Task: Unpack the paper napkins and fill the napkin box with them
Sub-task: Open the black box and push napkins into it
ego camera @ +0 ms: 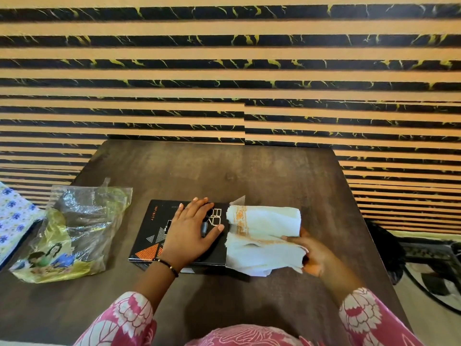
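A black napkin box (pixel 149 236) with orange and grey triangles lies flat on the dark wooden table (pixel 224 171). My left hand (pixel 192 231) rests flat on its top with the fingers spread. At the box's right end, a bundle of white paper napkins (pixel 264 236) with an orange border sticks out of the opening. My right hand (pixel 311 255) grips the bundle's near right side, fingers curled around the folded edges. The box's end flap (pixel 238 200) stands up behind the napkins.
An empty clear and yellow plastic napkin wrapper (pixel 72 233) lies crumpled at the table's left. A blue-flowered cloth (pixel 12 221) lies beyond the left edge. A striped wall stands right behind the table. Dark cables lie on the floor at the right.
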`<state>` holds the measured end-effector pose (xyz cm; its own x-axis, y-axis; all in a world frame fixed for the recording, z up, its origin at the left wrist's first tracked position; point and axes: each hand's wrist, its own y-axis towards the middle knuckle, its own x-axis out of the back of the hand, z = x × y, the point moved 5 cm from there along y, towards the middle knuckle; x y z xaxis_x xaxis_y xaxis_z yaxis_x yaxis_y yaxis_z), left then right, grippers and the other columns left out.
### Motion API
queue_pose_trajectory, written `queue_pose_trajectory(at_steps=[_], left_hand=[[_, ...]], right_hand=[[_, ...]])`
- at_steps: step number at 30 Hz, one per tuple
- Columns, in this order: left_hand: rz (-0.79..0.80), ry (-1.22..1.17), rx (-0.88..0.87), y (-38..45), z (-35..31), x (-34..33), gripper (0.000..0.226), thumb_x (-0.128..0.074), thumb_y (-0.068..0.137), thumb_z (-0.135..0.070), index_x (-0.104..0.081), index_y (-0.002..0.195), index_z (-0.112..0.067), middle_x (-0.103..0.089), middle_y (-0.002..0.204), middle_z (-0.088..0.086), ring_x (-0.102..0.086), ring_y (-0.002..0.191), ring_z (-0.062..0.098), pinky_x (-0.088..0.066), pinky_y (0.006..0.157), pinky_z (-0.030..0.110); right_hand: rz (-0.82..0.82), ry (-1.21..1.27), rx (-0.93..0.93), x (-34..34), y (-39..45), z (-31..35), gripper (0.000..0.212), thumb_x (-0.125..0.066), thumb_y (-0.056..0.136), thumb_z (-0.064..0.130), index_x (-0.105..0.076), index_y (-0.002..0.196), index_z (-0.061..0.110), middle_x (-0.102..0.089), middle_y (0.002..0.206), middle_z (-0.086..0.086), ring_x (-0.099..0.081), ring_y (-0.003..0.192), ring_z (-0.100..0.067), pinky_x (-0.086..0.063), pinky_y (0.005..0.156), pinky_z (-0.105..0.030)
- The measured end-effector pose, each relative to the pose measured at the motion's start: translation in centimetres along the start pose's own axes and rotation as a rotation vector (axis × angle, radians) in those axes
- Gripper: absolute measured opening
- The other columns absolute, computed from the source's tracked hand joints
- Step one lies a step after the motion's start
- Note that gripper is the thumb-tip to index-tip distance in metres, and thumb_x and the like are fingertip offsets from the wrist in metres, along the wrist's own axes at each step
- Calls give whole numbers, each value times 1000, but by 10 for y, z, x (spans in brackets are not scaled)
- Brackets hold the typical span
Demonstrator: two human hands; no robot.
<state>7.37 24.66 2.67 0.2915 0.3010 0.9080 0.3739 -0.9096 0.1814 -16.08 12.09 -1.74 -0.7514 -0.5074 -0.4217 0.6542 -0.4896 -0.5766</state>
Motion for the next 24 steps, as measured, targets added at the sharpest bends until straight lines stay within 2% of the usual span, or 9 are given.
queue_pose_trajectory(at_steps=[3, 9, 12, 16, 18, 20, 21, 23, 24], left_hand=[[0, 7, 0, 0, 1, -2, 72, -28, 79, -69, -43, 134, -25, -39, 147, -3, -26, 140, 16, -10, 117, 41], [10, 6, -2, 0, 2, -3, 70, -27, 81, -68, -42, 135, -26, -38, 147, -3, -25, 140, 16, -10, 117, 42], [16, 17, -4, -1, 2, -2, 71, -25, 80, -68, -41, 135, -26, -37, 148, -3, -24, 141, 15, -8, 117, 41], [11, 17, -13, -3, 1, -2, 72, -26, 80, -68, -41, 135, -25, -38, 148, -3, -24, 141, 16, -7, 117, 40], [7, 22, -19, -3, 0, -2, 72, -26, 80, -68, -42, 135, -25, -38, 147, -3, -24, 141, 16, -7, 116, 40], [3, 18, -20, -4, 0, -2, 73, -27, 80, -69, -42, 135, -24, -38, 147, -2, -25, 141, 16, -7, 116, 40], [3, 19, -19, -5, 0, -2, 73, -27, 80, -69, -42, 135, -24, -38, 147, -3, -25, 141, 16, -7, 117, 40], [6, 27, -17, -4, 1, -3, 73, -27, 79, -69, -42, 136, -25, -38, 148, -3, -24, 141, 16, -7, 117, 40], [10, 30, -15, -3, 1, -3, 74, -26, 79, -69, -41, 136, -25, -37, 148, -3, -24, 141, 16, -7, 116, 40]], right_hand=[[-38, -101, 32, 3, -5, -9, 51, -57, 83, -6, -49, 128, 17, -60, 124, -18, -60, 108, -36, -58, 76, -43], [-95, -158, -17, 5, -2, -17, 34, -44, 93, 1, -59, 121, 14, -61, 122, -21, -58, 108, -40, -50, 89, -48], [-93, -165, -9, 5, 3, -13, 35, -39, 94, -1, -59, 121, 10, -63, 119, -22, -60, 102, -36, -52, 85, -44], [-88, -94, 34, 4, 6, -7, 33, -43, 91, -6, -64, 103, 16, -69, 99, -14, -66, 85, -26, -55, 75, -41], [-82, -50, 42, 2, 7, -6, 32, -53, 87, -3, -61, 111, 15, -70, 99, -13, -69, 83, -24, -58, 65, -36], [-68, -10, 20, -3, 10, -6, 43, -60, 82, 4, -54, 125, 10, -66, 110, -18, -67, 90, -28, -58, 66, -37], [-79, 13, 10, -5, 9, -6, 41, -58, 84, 8, -53, 125, 6, -66, 106, -19, -66, 88, -28, -57, 66, -38], [-62, 107, -13, -10, 7, -6, 24, -45, 93, 13, -61, 108, 2, -71, 85, -17, -69, 71, -27, -59, 59, -37], [-70, 161, -28, -11, 7, -7, 26, -41, 95, 15, -64, 96, 3, -72, 73, -15, -70, 62, -26, -59, 53, -34]])
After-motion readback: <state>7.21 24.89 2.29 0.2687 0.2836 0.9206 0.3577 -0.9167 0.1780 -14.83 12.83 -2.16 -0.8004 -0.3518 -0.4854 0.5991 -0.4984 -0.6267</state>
